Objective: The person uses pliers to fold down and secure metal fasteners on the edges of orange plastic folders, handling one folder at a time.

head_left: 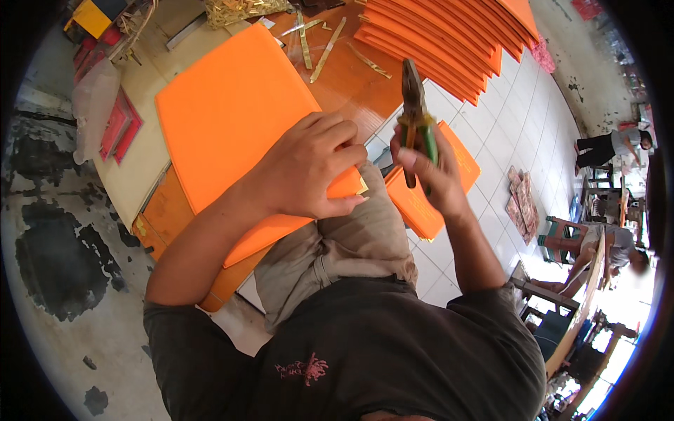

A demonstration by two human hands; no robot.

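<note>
Nearest is the person's dark shirt (365, 351) and, beyond it, a knee in grey trousers (351, 231); both forearms rise from the near edge to the work held over that knee

The left hand (309, 172) lies palm down on the near right corner of an orange folder (232, 119), fingers curled over the edge and thumb under it, pinching the corner where a small gold corner piece (363, 186) shows just past the fingertips. The folder slopes from the low table (133, 168) on the left down onto the knee

The right hand (432, 172) is clenched around the green handles of pliers (414, 112), which stand upright with the dark nose pointing far; the nose looks shut and holds nothing. The pliers sit just right of the corner, near it but apart

I judge the step to be fitting the gold piece on the corner, held steady for squeezing. That move would call for tipping the nose down to the corner, opening it a little, and pressing evenly without scarring the orange cover

A second folder (428, 203) lies just behind the right hand, a stack (449, 42) far right, and gold strips (326, 42) lie on the far tabletop
</note>
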